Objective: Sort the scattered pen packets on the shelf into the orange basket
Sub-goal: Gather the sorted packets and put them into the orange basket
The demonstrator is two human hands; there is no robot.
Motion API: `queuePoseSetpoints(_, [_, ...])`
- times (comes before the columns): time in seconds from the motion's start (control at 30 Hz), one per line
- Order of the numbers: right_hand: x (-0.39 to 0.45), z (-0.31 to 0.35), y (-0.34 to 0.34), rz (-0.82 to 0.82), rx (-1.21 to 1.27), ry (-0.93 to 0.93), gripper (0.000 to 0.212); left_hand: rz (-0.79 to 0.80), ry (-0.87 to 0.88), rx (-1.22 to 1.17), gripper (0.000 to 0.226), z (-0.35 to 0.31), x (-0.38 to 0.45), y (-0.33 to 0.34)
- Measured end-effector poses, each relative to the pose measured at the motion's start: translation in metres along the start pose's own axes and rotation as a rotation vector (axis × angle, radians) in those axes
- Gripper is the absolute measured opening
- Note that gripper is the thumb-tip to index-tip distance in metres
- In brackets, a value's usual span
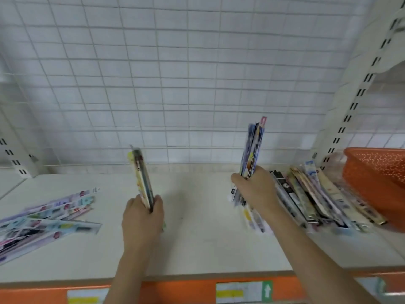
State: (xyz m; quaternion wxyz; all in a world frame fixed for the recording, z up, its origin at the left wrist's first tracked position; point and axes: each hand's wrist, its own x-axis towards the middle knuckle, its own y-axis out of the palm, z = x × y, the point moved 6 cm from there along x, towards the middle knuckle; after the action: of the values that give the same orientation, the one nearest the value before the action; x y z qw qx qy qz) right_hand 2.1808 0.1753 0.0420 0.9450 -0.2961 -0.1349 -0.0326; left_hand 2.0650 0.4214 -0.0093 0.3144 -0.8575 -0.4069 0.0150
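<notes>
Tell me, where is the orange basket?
The orange basket sits at the far right of the shelf, beside the slotted post, with a pile of pen packets leaning against its left side.

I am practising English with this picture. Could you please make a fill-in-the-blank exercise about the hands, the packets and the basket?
1. Each hand holds its pen packets standing ____: the left hand a thin bunch, the right hand a thicker bunch.
2. The basket at the right end of the shelf is ____ in colour.
3. A fan of loose packets lies at the ____ end of the shelf.

Missing words: upright; orange; left
</notes>
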Motion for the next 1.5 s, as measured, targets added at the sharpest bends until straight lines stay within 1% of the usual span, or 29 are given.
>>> queuePoseSetpoints(0.07, [0.014, -0.003, -0.029, 0.063, -0.071, 0.008, 0.038, -0.019, -0.036, -0.016, 0.031, -0.011, -0.002, 0.002])
queuePoseSetpoints(0.1, [0.021, -0.007, -0.044, 0.113, -0.125, 0.044, 0.036, -0.012, -0.052, -0.017, 0.032, -0.018, -0.004, 0.006])
queuePoseSetpoints(0.2, [0.038, -0.036, -0.082, 0.334, -0.334, 0.252, 0.036, 0.049, -0.064, -0.024, 0.036, -0.044, -0.017, 0.026])
queuePoseSetpoints(0.27, [0.04, -0.055, -0.096, 0.495, -0.487, 0.36, 0.026, 0.082, -0.069, -0.036, 0.036, -0.061, -0.03, 0.042])
queuePoseSetpoints(0.3, [0.039, -0.064, -0.097, 0.562, -0.527, 0.38, 0.031, 0.095, -0.067, -0.035, 0.036, -0.068, -0.038, 0.051])
queuePoseSetpoints(0.37, [0.036, -0.078, -0.091, 0.634, -0.544, 0.385, 0.058, 0.123, -0.053, -0.021, 0.037, -0.08, -0.053, 0.066])
queuePoseSetpoints(0.4, [0.036, -0.082, -0.087, 0.636, -0.559, 0.348, 0.062, 0.139, -0.039, -0.005, 0.038, -0.085, -0.06, 0.072])
queuePoseSetpoints(0.47, [0.04, -0.086, -0.079, 0.598, -0.588, 0.225, 0.061, 0.163, -0.011, 0.038, 0.04, -0.091, -0.069, 0.08])
queuePoseSetpoints(0.53, [0.042, -0.088, -0.075, 0.516, -0.519, 0.18, 0.077, 0.181, -0.027, 0.069, 0.039, -0.091, -0.072, 0.081])
queuePoseSetpoints(0.57, [0.042, -0.089, -0.074, 0.471, -0.471, 0.148, 0.081, 0.2, -0.045, 0.085, 0.037, -0.09, -0.072, 0.081])
queuePoseSetpoints(0.63, [0.041, -0.087, -0.073, 0.378, -0.469, 0.033, 0.078, 0.249, -0.068, 0.13, 0.033, -0.091, -0.072, 0.079])
queuePoseSetpoints(0.77, [0.039, -0.084, -0.075, 0.249, -0.726, -0.152, 0.061, 0.322, -0.11, 0.166, 0.032, -0.102, -0.077, 0.082])
queuePoseSetpoints(0.83, [0.04, -0.082, -0.082, 0.219, -0.738, -0.175, 0.054, 0.348, -0.116, 0.19, 0.033, -0.108, -0.08, 0.087])
queuePoseSetpoints(0.9, [0.042, -0.086, -0.091, 0.211, -0.688, -0.165, 0.053, 0.393, -0.134, 0.203, 0.033, -0.111, -0.082, 0.096])
queuePoseSetpoints(1.07, [0.044, -0.108, -0.122, 0.198, -0.647, -0.157, 0.04, 0.559, -0.11, 0.237, 0.035, -0.131, -0.086, 0.131])
queuePoseSetpoints(1.13, [0.043, -0.12, -0.13, 0.191, -0.635, -0.161, 0.033, 0.608, -0.085, 0.242, 0.028, -0.145, -0.084, 0.145])
queuePoseSetpoints(1.2, [0.04, -0.129, -0.134, 0.187, -0.607, -0.153, 0.03, 0.661, -0.056, 0.282, 0.021, -0.153, -0.081, 0.16])
queuePoseSetpoints(1.27, [0.036, -0.135, -0.136, 0.179, -0.575, -0.149, 0.029, 0.721, -0.037, 0.36, 0.02, -0.156, -0.078, 0.173])
queuePoseSetpoints(1.3, [0.034, -0.137, -0.137, 0.178, -0.561, -0.144, 0.029, 0.739, -0.024, 0.418, 0.031, -0.157, -0.078, 0.177])
queuePoseSetpoints(1.33, [0.032, -0.138, -0.137, 0.178, -0.549, -0.139, 0.028, 0.737, -0.013, 0.481, 0.054, -0.156, -0.076, 0.18])
queuePoseSetpoints(1.37, [0.031, -0.14, -0.137, 0.174, -0.54, -0.139, 0.028, 0.71, 0.007, 0.54, 0.076, -0.156, -0.075, 0.182])
queuePoseSetpoints(1.4, [0.031, -0.141, -0.136, 0.164, -0.535, -0.142, 0.029, 0.671, 0.03, 0.576, 0.087, -0.156, -0.074, 0.183])
queuePoseSetpoints(1.43, [0.032, -0.141, -0.135, 0.155, -0.533, -0.144, 0.028, 0.626, 0.054, 0.583, 0.089, -0.156, -0.074, 0.184])
queuePoseSetpoints(1.5, [0.034, -0.141, -0.133, 0.149, -0.541, -0.147, 0.028, 0.532, 0.078, 0.573, 0.081, -0.157, -0.076, 0.182])
